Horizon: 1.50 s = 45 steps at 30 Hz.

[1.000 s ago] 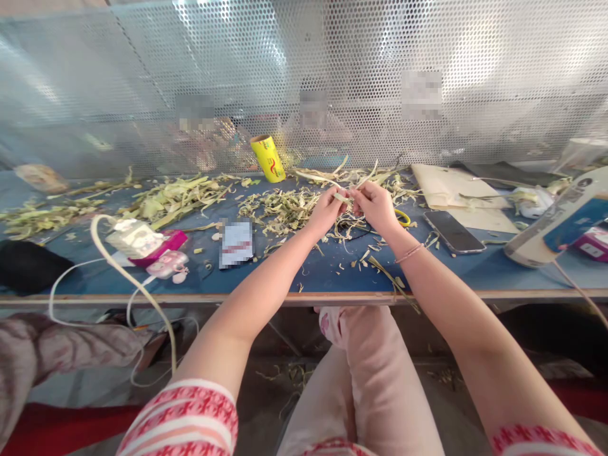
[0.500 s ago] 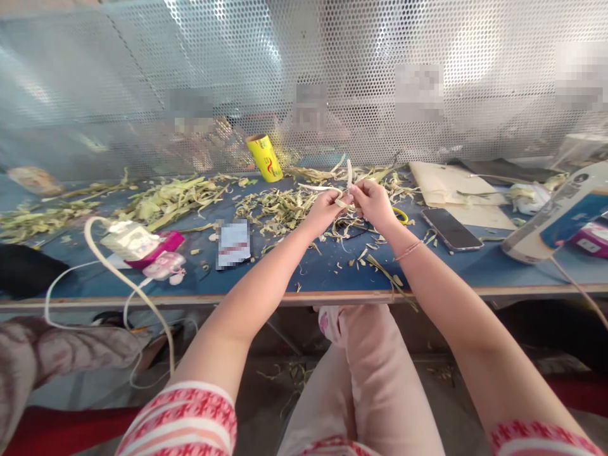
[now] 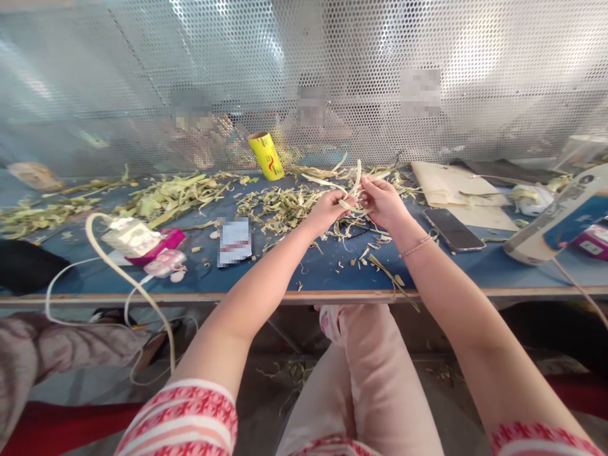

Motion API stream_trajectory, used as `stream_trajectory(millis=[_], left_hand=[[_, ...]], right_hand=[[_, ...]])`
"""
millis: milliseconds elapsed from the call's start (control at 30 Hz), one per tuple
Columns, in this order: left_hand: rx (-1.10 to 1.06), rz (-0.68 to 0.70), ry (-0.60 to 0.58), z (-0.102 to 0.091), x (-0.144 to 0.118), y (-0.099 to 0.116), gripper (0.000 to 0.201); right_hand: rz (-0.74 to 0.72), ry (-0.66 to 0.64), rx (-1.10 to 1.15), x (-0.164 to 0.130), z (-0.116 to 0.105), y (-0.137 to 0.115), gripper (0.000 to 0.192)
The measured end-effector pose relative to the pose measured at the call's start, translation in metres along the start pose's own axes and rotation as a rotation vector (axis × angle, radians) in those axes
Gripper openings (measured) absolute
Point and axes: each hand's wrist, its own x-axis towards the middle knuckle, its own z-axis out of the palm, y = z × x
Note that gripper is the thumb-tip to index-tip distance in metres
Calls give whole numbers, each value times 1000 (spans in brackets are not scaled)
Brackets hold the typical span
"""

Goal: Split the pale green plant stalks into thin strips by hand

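Observation:
Over the middle of the blue table, my left hand (image 3: 327, 210) is closed on pale, bent plant strips (image 3: 349, 201), whose ends stick out above the fingers. Close to its right, my right hand (image 3: 381, 198) pinches at the upright part of a pale strip, thumb and fingers together. Both hands hover above a heap of dry, greenish-yellow plant scraps (image 3: 280, 206). How many strips are held cannot be made out.
A leafy pile (image 3: 175, 197) lies left, near a yellow tube (image 3: 266, 156). On the right are a phone (image 3: 453, 229), brown paper (image 3: 441, 180) and a white bottle (image 3: 551, 225). A charger with cables (image 3: 130, 237) sits left. Perforated metal (image 3: 356, 57) stands behind.
My right hand has shifted right, away from my left hand, and the gap between them has widened. The upright pale strip has moved slightly right. My left hand stays nearly in place.

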Motion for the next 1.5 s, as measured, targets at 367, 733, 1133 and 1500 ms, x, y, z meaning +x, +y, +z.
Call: stream_trajectory(millis=[367,733,1133,1500], left_hand=[[7,-97,-88,0,0,-2,36],[246,-95,19,1,1,0,18],[275,-86,-116,2,-4,9,16],[26,-150,-310,-3,-4,14,38]], right_hand=[[-55,95,-35,1,-5,-6,28],[-649,75,-604,-5,0,0,37],[-681,209,-719,-2,-4,-6,16],[-31,33,23,-1,-8,-8,35]])
